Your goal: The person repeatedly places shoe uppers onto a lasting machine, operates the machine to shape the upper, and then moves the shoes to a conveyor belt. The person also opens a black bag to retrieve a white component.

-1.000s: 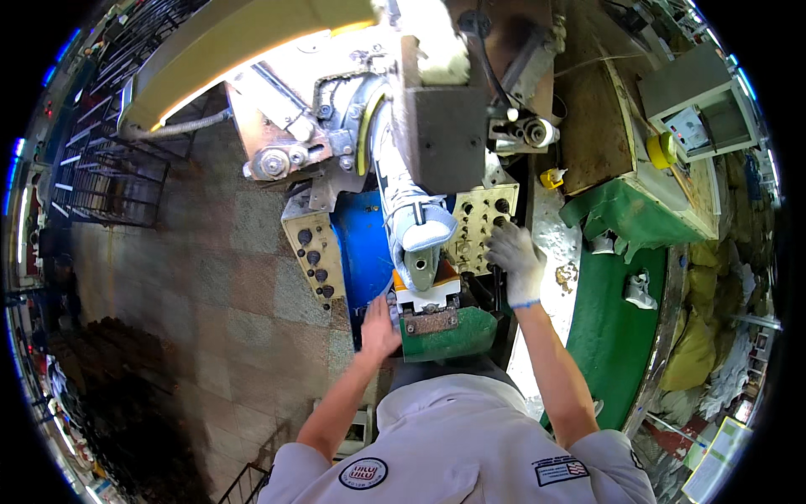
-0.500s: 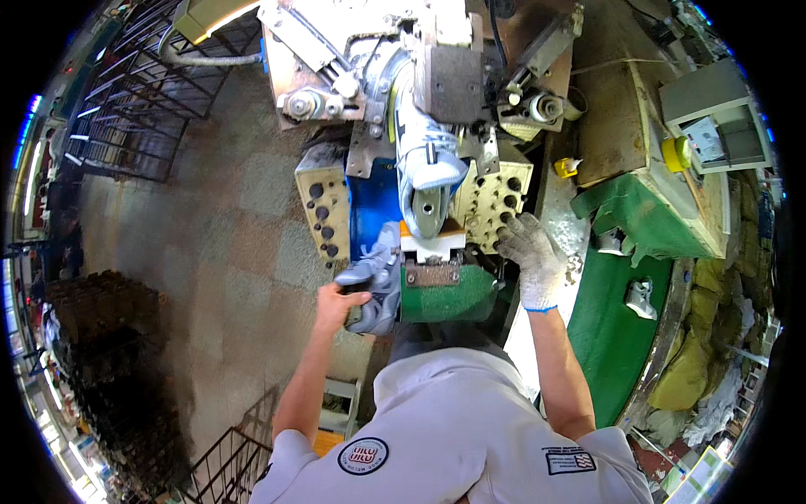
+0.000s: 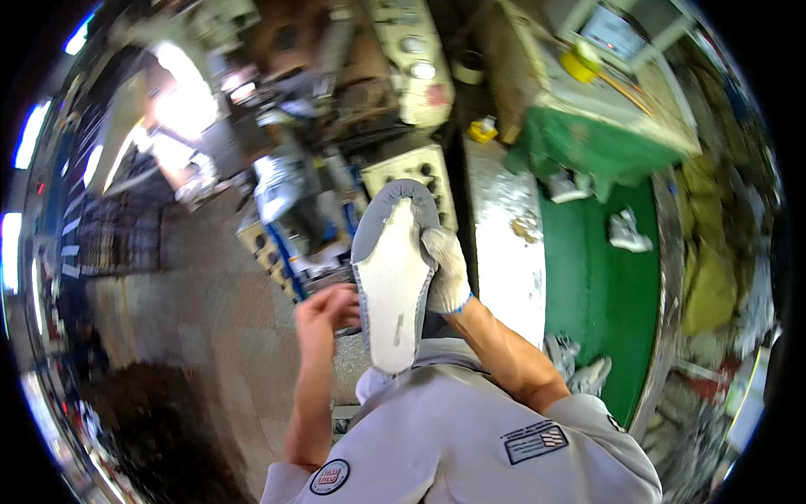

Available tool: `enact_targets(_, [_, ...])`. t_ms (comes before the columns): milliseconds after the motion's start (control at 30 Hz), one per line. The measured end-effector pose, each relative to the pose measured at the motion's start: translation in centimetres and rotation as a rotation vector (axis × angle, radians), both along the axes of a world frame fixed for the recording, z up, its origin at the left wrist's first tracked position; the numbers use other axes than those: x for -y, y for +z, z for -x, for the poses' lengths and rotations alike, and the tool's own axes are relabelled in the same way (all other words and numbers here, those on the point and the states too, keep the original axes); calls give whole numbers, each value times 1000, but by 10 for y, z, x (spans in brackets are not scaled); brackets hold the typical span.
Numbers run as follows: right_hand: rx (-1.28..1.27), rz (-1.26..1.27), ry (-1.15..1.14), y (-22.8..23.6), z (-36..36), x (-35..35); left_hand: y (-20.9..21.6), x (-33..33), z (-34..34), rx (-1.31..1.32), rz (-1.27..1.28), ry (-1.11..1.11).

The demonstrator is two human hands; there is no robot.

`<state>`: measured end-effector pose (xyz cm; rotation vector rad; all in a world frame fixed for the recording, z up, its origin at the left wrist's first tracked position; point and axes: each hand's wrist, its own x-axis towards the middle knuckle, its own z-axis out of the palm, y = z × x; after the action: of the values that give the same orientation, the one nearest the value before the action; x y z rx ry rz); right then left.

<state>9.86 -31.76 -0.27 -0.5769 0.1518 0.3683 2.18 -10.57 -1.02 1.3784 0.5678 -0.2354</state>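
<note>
My right hand [image 3: 447,270], in a pale knit glove, grips a grey shoe upper [image 3: 392,281] by its side. The upper is held bottom up, toe pointing away from me, with its long white underside facing me and gathered grey material around the toe. Just left of it is my bare left hand [image 3: 329,309], its fingers loosely bent and apart; nothing shows in it, though motion blurs it a little. Beyond the hands, a blurred light-coloured shoe [image 3: 281,189] sits at the machine [image 3: 361,97].
A cream block with round holes [image 3: 413,181] stands behind the upper. To the right runs a green belt [image 3: 617,290] bearing a white shoe [image 3: 628,231] and more shoes [image 3: 579,363] near me. A bench with green cloth [image 3: 579,147] overhangs its far end. A bright metal ledge [image 3: 508,244] borders the belt.
The view has swung, so the machine now lies farther left. My gloved right hand, earlier spread and bare of any object, now holds the upper. My left hand no longer grips the grey shoe.
</note>
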Motion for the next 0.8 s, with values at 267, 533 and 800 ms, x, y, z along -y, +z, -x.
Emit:
enact_targets(267, [-287,1004,-264,-132,27,299,-2,-31,-103,472,-836,244])
enact_targets(533, [-945,1661,282,-248,93,573,-45,-44,-153,309,-1078,110])
enact_targets(800, [-996,1258,-926,-384,26,749,-43,-83,-145,183,-1131,22])
